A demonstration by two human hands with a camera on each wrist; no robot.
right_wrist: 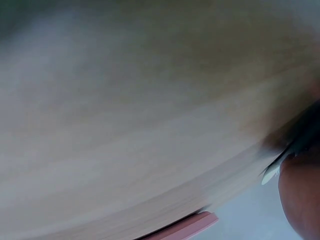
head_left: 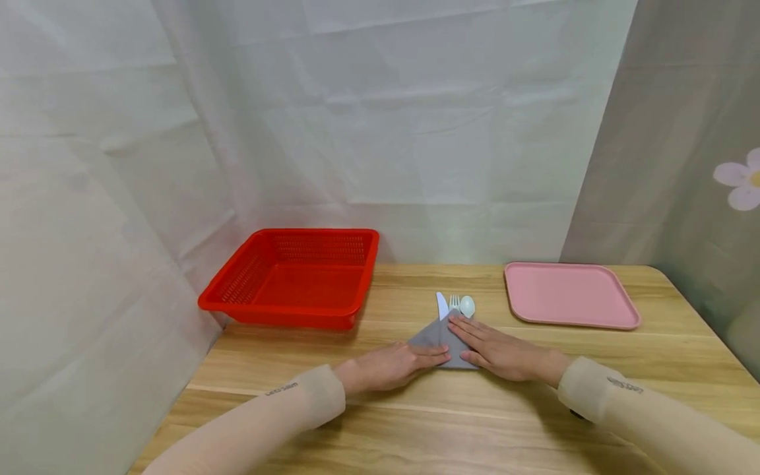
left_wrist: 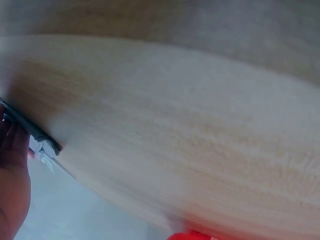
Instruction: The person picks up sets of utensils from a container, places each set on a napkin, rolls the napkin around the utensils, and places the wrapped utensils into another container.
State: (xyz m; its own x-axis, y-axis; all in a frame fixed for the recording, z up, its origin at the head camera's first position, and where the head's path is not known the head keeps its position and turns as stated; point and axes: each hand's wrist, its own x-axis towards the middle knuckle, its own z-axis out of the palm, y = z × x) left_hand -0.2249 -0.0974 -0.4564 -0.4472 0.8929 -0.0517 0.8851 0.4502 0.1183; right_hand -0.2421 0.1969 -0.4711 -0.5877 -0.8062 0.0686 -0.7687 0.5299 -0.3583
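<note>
A grey cloth napkin (head_left: 456,356), folded to a point at the top, lies on the table in the head view. Out of its upper end stick a white knife (head_left: 442,305), a fork (head_left: 454,302) and a spoon (head_left: 467,306), side by side; their lower parts are hidden under the cloth. My left hand (head_left: 394,364) rests on the napkin's left part with fingers extended. From the other side my right hand (head_left: 505,351) lies flat across its right part, fingers straight and reaching near the tip. Both wrist views catch only the hand's edge beside the dark napkin.
A red plastic basket (head_left: 309,315) with slotted walls stands at the back left of the wooden table (head_left: 410,429). At the back right lies a pink tray (head_left: 572,293). Pale cloth curtains (head_left: 415,132) hang behind and along the sides.
</note>
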